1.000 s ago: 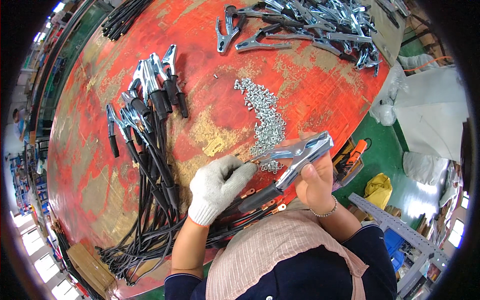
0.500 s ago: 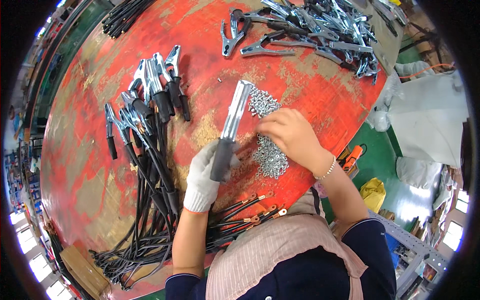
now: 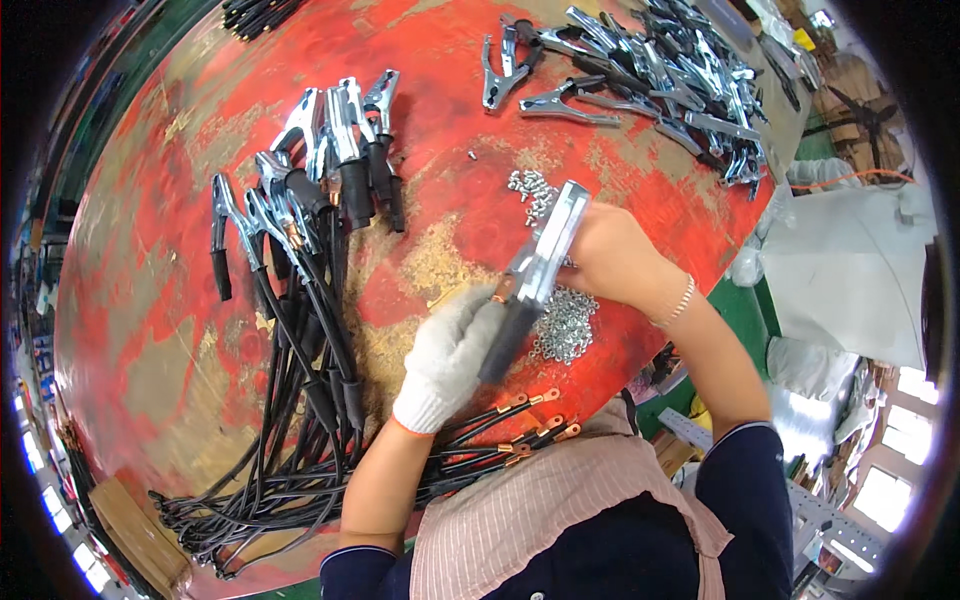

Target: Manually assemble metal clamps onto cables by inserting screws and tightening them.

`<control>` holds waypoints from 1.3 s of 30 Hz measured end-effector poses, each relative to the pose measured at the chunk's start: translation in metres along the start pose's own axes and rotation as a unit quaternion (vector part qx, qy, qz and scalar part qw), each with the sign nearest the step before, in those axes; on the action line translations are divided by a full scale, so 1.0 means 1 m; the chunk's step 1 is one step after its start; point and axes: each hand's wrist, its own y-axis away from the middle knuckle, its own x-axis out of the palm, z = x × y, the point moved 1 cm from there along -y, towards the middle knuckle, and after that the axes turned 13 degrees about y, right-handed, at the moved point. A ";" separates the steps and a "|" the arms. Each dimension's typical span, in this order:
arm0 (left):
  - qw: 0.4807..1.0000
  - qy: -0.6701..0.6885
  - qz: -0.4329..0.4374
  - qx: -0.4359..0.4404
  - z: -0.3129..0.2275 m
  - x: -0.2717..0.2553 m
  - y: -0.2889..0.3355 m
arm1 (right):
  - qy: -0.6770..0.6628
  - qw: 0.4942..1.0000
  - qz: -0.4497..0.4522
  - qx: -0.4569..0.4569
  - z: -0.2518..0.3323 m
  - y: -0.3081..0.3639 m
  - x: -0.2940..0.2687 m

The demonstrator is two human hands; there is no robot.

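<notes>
My left hand (image 3: 455,350), in a white knit glove, is closed around the black-sleeved handle of a silver spring clamp (image 3: 553,245). The clamp tilts with its jaws up and to the right, and a copper cable lug (image 3: 505,288) shows at its side. My bare right hand (image 3: 628,255) is curled against the clamp's far side; its fingertips, and anything pinched in them, are hidden behind the metal. Small screws (image 3: 530,188) lie heaped just beyond the clamp. A pile of nuts (image 3: 567,325) sits nearer me, beneath my hands.
Clamps fitted on black cables (image 3: 350,170) lie at the left of the worn red table (image 3: 440,130). Loose clamps (image 3: 650,75) are heaped at the far right. Cable ends with copper lugs (image 3: 548,432) rest along the near edge. Another cable bundle (image 3: 258,15) lies far left.
My right hand has left the small hardware piles and come up against the clamp. My left hand has moved right with the clamp, turning it so the copper lug shows.
</notes>
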 end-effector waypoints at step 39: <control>0.985 0.156 -0.027 0.060 -0.014 -0.002 0.010 | -0.037 0.979 -0.100 0.174 0.040 0.046 0.019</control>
